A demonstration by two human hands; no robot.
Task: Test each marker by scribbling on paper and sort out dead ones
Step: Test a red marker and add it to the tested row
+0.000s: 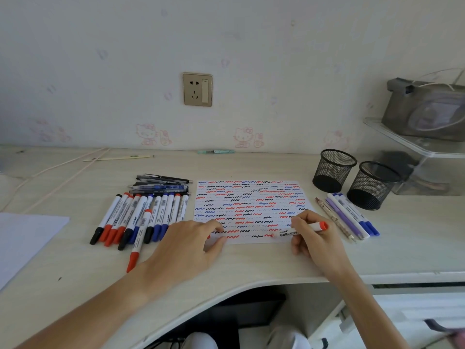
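Note:
A sheet of paper (251, 197) covered in red, blue and black squiggles lies in the middle of the desk. My right hand (317, 238) grips a red whiteboard marker (299, 231), its tip touching the paper's bottom row. My left hand (186, 245) presses flat on the paper's lower left corner, and a small red piece shows under its fingers. A row of capped whiteboard markers (141, 217) in red, blue and black lies left of the paper. Several thin pens (161, 185) are stacked behind them. A few pens (349, 217) lie right of the paper.
Two black mesh pen cups (333, 170) (372, 185) stand at the back right. A clear shelf (415, 149) holds a grey bag (425, 109). Loose white paper (22, 238) sits at the left edge. Cables (57, 170) run along the back left. The desk front curves inward.

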